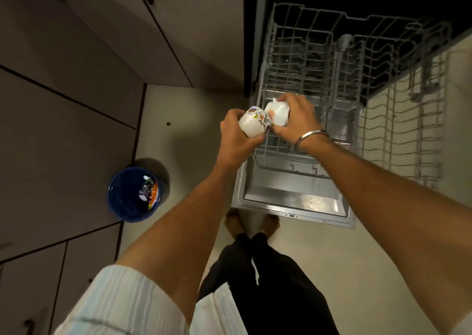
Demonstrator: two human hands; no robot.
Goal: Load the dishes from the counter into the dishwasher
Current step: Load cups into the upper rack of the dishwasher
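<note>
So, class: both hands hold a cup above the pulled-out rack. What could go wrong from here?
1. The floral cup in the left hand and the white cup in the right hand sit very close and may clink or chip.
2. A slipped cup could hit the wire rack or open door.

Floral white cup touching plain white cup, tilted, above rack

White sleeves, black trousers, perhaps steel bangle
</note>
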